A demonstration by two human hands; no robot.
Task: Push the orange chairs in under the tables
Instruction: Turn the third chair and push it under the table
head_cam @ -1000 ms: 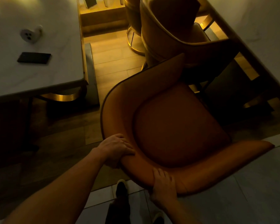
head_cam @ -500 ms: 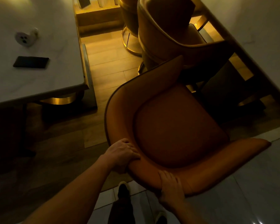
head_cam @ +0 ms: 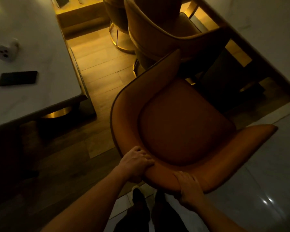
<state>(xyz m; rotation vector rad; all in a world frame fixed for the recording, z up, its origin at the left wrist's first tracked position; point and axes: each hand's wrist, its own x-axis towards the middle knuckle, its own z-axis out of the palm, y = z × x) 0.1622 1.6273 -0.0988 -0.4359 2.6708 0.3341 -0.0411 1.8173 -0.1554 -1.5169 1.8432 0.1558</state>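
Note:
An orange chair (head_cam: 184, 121) with a curved backrest fills the middle of the view, its seat facing the pale table (head_cam: 264, 30) at the upper right. My left hand (head_cam: 136, 164) grips the left part of the backrest rim, fingers curled over it. My right hand (head_cam: 189, 188) grips the rim a little to the right. A second orange chair (head_cam: 159, 30) stands just beyond, close to the same table, and a third chair (head_cam: 114, 12) is partly visible behind it.
A white table (head_cam: 40, 91) with a black phone (head_cam: 18, 78) and a small white object (head_cam: 5, 51) stands at the left. A wooden-floored aisle (head_cam: 99, 64) runs between the tables. Grey tiles (head_cam: 261, 181) lie at the lower right. My feet are below the chair.
The chair has shifted slightly forward and right toward the right-hand table, with both hands still gripping its backrest. The view has moved along with it.

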